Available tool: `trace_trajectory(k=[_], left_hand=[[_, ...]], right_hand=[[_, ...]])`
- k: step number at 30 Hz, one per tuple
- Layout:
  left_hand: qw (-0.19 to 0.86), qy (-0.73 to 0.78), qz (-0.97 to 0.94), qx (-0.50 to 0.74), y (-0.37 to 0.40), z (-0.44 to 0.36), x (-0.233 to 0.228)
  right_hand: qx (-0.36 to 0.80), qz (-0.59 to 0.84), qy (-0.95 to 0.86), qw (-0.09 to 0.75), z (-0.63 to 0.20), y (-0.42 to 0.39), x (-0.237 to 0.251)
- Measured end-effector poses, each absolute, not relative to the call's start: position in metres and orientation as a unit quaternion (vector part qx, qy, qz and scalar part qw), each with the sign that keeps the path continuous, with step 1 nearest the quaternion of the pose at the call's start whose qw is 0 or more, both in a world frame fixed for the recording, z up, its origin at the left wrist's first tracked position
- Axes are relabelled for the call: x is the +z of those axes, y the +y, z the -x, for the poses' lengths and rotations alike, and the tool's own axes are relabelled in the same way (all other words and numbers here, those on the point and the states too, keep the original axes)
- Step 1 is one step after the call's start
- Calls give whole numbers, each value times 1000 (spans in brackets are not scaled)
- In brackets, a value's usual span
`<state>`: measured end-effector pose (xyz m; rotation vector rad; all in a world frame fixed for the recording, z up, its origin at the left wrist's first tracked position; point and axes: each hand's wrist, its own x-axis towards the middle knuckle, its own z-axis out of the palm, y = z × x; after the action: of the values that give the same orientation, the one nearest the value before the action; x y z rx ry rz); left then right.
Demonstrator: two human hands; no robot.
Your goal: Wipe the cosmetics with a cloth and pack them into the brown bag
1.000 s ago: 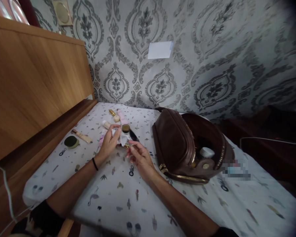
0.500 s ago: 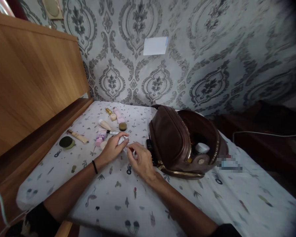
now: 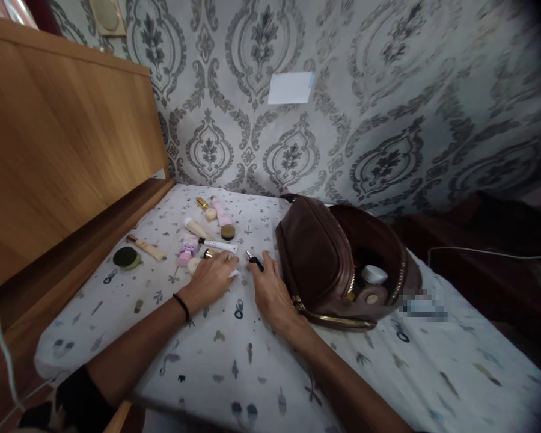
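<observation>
Bed sheet (image 3: pixel 234 361), white with small printed figures, covers the bed nearest the camera. Landmark: brown bag (image 3: pixel 318 258), lying on the sheet, zip open.

Left of the bag, both hands rest palm down on the sheet. Right hand (image 3: pixel 270 291) just beside the bag's near left corner, fingers loosely spread, fingertips touching a small black tube (image 3: pixel 255 260); not gripping it. Left hand (image 3: pixel 211 278) farther left of the bag, flat over a bit of white tissue (image 3: pixel 234 274), fingers relaxed, nothing clasped; black band on the wrist.

Beyond the left hand, farther left of the bag: white tube (image 3: pixel 220 245), pink bottle (image 3: pixel 188 248), cream tube (image 3: pixel 195 227), gold-lid jar (image 3: pixel 228 231), pink tube (image 3: pixel 220 211). Well left of the bag, near the bed edge: green compact (image 3: pixel 127 258) and a beige stick (image 3: pixel 146 248).

Inside the bag: white-capped jar (image 3: pixel 375 275) and a round gold-topped item (image 3: pixel 371 298), the rest too dark to tell.

Left of everything, wooden headboard (image 3: pixel 63 144). Behind the bag, grey patterned wallpaper (image 3: pixel 388 90) with a white card (image 3: pixel 291 88) stuck on it.
</observation>
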<state>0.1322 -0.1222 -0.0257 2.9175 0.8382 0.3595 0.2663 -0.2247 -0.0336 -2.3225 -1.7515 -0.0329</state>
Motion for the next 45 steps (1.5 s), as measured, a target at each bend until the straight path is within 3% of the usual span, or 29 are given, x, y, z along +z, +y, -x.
trace_trajectory(k=[4,7,9,12,15,21,27,34,40,45], left_hand=[[-21,325,-942,86,-126,-131,-20],[-22,344,-934,98,-123,-130,-15],[27,335,-929,155,-120,-129,-14],[175,287,-886,319,-120,-130,-12],[235,210,-847,429,-132,-132,-11],[147,3,-927,346,-158,-140,-19],[121,109,-914,372,-141,-136,-13],[270,243,-846,391,-121,-128,2],[521,376,-628,439,-111,-131,0],[663,360,-475,453,-110,-136,1]], right_hand=[[16,771,-615,165,-273,-224,-37],[72,737,-605,293,-277,-221,-40],[142,700,-549,434,-277,-219,-42],[336,586,-382,631,-273,-215,-43],[507,448,-205,707,-265,-214,-40],[578,359,-106,725,-248,-217,-41],[604,358,-157,695,-236,-225,-28],[629,381,-201,647,-235,-231,-19],[644,366,-236,629,-233,-233,-21],[656,314,-244,641,-232,-233,-18]])
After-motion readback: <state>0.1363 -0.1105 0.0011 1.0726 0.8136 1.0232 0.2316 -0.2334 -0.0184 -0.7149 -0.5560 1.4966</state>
